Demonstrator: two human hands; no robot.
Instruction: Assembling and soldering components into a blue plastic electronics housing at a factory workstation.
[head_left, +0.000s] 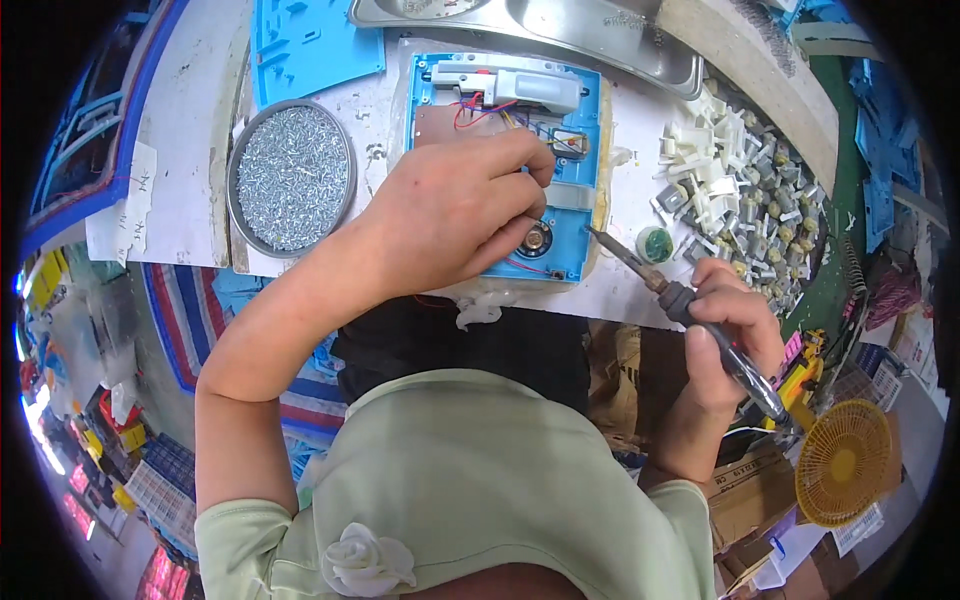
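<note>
A blue plastic housing [590,110] lies open on the worktable, with a grey plastic mechanism [535,90], red and blue wires and a small round speaker [536,238] inside it. My left hand [455,205] reaches over the housing with its fingers curled and pressed together. Whatever the fingertips hold is hidden beneath them. In my right hand [735,325] is a soldering iron [690,305], slanted with its tip by the housing's lower right edge. Just right of the tip stands a small round pot [655,245] with green contents.
A round grey tray of small screws [292,178] sits on the left. To the right lies a heap of white and grey parts [740,190]. Behind are a blue panel [315,50] and a metal tray [600,35]. A yellow fan [845,462] stands at lower right.
</note>
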